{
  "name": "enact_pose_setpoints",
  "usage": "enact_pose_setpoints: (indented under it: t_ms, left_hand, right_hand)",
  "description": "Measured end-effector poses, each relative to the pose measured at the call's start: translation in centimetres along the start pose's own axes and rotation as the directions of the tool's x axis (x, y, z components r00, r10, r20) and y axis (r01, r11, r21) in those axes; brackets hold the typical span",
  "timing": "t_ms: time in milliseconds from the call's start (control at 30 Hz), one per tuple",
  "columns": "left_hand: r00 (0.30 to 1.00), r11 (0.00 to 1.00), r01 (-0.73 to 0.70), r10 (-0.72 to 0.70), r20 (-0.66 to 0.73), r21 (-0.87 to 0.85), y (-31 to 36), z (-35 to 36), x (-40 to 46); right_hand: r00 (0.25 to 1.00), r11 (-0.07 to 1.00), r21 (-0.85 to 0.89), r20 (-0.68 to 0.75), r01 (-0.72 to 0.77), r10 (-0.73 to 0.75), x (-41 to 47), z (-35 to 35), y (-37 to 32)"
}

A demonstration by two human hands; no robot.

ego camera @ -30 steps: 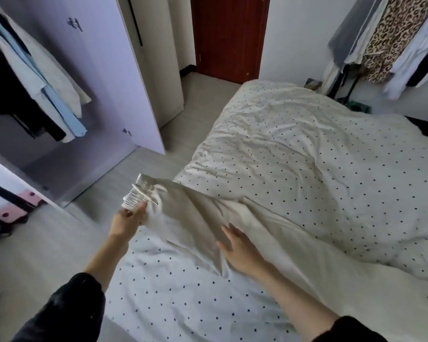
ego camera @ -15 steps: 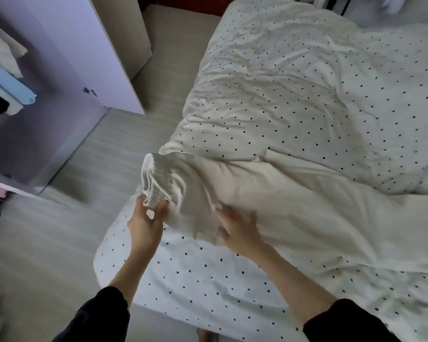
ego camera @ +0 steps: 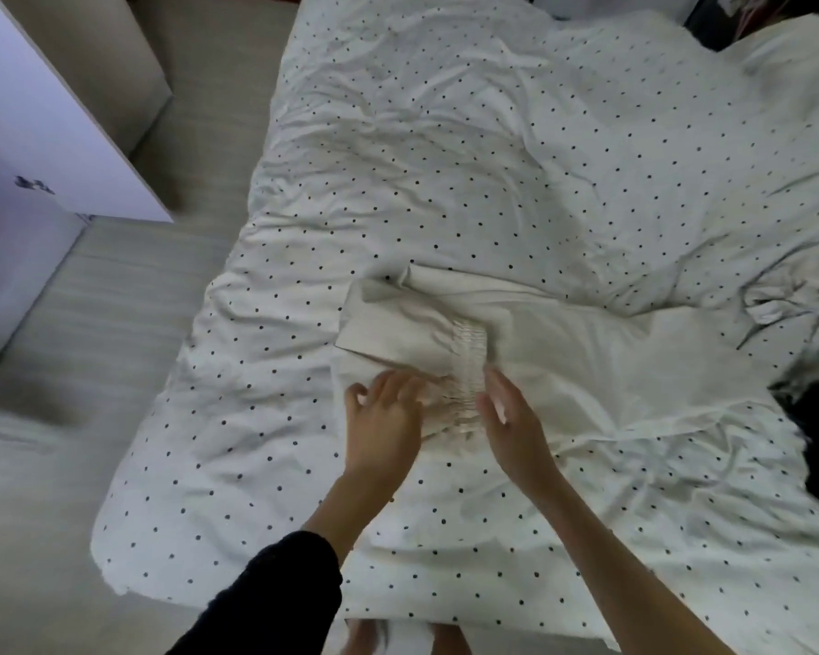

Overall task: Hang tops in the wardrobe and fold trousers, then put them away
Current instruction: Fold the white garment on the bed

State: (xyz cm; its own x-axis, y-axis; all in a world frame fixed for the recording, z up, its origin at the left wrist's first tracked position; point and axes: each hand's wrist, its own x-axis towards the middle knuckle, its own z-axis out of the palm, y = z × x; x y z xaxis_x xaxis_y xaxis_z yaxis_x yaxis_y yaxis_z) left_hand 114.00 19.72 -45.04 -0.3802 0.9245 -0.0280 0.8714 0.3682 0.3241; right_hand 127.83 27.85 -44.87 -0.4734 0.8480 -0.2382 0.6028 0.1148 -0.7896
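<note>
Cream trousers (ego camera: 540, 352) are seen laid across a polka-dot duvet (ego camera: 445, 158) on a bed, near the duvet's lower edge. The garment's long axis is set roughly crosswise to the bed, with the legs stretched toward the right side of the duvet and a section doubled back over itself at the left end, so that the gathered elastic waistband (ego camera: 471, 371) lies on top, running from the near edge away from the viewer. The left hand (ego camera: 384, 418) is placed on the folded cloth just left of the waistband, its fingers (ego camera: 400, 385) loosely bent and blurred; whether cloth is pinched cannot be told. The right hand (ego camera: 511, 418) is rested at the waistband's right side with fingers straight and unclenched. Both forearms emerge from dark sleeves (ego camera: 275, 593). A pale lilac wardrobe door (ego camera: 43, 134) is visible well to the left of the duvet, above the light floor (ego camera: 43, 465).
</note>
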Motion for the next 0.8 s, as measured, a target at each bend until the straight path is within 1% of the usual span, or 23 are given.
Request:
enact_pose_setpoints:
  t_ms: [33, 67, 100, 133, 167, 200, 233, 267, 300, 400, 433, 467, 500, 533, 567, 600, 633, 667, 733, 800]
  left_hand:
    - [0.988, 0.992, 0.113, -0.118, -0.103, -0.046, -1.2, -0.3, 0.0]
    - [0.959, 0.969, 0.230, -0.242, -0.148, -0.094, -2.5, -0.3, 0.1]
    - [0.925, 0.928, 0.345, -0.361, -0.117, -0.138, -4.1, -0.3, 0.3]
    - [0.880, 0.865, 0.459, -0.474, -0.030, -0.204, -5.6, -0.3, 0.7]
    - [0.820, 0.774, 0.567, -0.564, 0.100, -0.280, -6.8, -0.5, 1.2]
    - [0.753, 0.663, 0.656, -0.608, 0.252, -0.361, -7.7, -0.6, 1.9]
    - [0.687, 0.523, 0.724, -0.607, 0.400, -0.449, -8.2, -0.6, 2.3]
    - [0.648, 0.402, 0.757, -0.566, 0.511, -0.515, -8.4, -0.5, 2.7]
    - [0.641, 0.333, 0.762, -0.512, 0.571, -0.556, -8.5, -0.4, 3.0]
    - [0.685, 0.224, 0.723, -0.353, 0.637, -0.653, -8.5, -0.1, 3.6]
    - [0.698, 0.210, 0.710, -0.338, 0.631, -0.672, -8.4, -0.2, 3.8]
    - [0.708, 0.208, 0.697, -0.354, 0.611, -0.686, -8.0, -0.3, 4.0]
    - [0.716, 0.228, 0.684, -0.391, 0.578, -0.693, -7.4, -0.7, 4.2]
    - [0.726, 0.274, 0.669, -0.440, 0.529, -0.690, -6.7, -1.2, 4.4]
    - [0.742, 0.348, 0.653, -0.475, 0.473, -0.673, -5.6, -2.0, 4.8]
    - [0.769, 0.445, 0.628, -0.480, 0.421, -0.639, -4.0, -3.1, 5.3]
    - [0.788, 0.518, 0.609, -0.481, 0.384, -0.601, -3.0, -4.0, 5.6]
    - [0.813, 0.583, 0.579, -0.463, 0.353, -0.570, -1.6, -4.9, 6.1]
    - [0.861, 0.685, 0.509, -0.404, 0.310, -0.521, 1.6, -6.3, 6.9]
    - [0.898, 0.758, 0.437, -0.340, 0.277, -0.485, 5.3, -6.9, 7.5]
  right_hand:
    - [0.995, 0.988, -0.119, 0.052, 0.094, -0.088, -0.2, 1.0, 0.2]
    - [0.983, 0.961, -0.215, 0.105, 0.172, -0.152, -0.2, 1.9, 0.6]
    - [0.972, 0.930, -0.290, 0.139, 0.224, -0.190, -0.1, 2.9, 0.9]
    - [0.966, 0.902, -0.353, 0.156, 0.249, -0.206, 0.2, 3.6, 1.0]
    - [0.967, 0.879, -0.405, 0.158, 0.250, -0.202, 0.5, 4.2, 1.1]
    - [0.971, 0.864, -0.445, 0.153, 0.234, -0.184, 1.0, 4.7, 1.3]
    - [0.974, 0.850, -0.479, 0.158, 0.219, -0.162, 1.5, 5.0, 1.5]
    - [0.975, 0.838, -0.504, 0.175, 0.210, -0.139, 2.0, 5.2, 1.8]
    - [0.973, 0.832, -0.515, 0.198, 0.205, -0.117, 2.5, 5.3, 2.0]
    - [0.962, 0.859, -0.464, 0.250, 0.218, -0.109, 3.6, 5.1, 2.8]
    - [0.958, 0.881, -0.418, 0.261, 0.221, -0.117, 3.8, 5.0, 2.9]
    - [0.955, 0.906, -0.365, 0.273, 0.216, -0.117, 4.0, 4.8, 3.0]
    - [0.953, 0.936, -0.296, 0.284, 0.190, -0.103, 4.0, 4.5, 3.0]
    - [0.956, 0.970, -0.200, 0.284, 0.137, -0.076, 4.0, 4.2, 2.8]
    - [0.962, 0.996, -0.072, 0.270, 0.045, -0.024, 4.1, 3.5, 2.4]
    - [0.966, 0.992, 0.097, 0.252, -0.081, 0.054, 4.1, 2.1, 1.8]
    - [0.954, 0.942, 0.266, 0.270, -0.205, 0.132, 4.1, 1.4, 1.2]
    - [0.941, 0.866, 0.405, 0.283, -0.295, 0.188, 4.0, 0.1, 0.8]
    - [0.933, 0.756, 0.554, 0.285, -0.348, 0.220, 3.4, -2.9, 0.6]
    - [0.930, 0.691, 0.625, 0.290, -0.364, 0.228, 3.0, -5.9, 0.9]
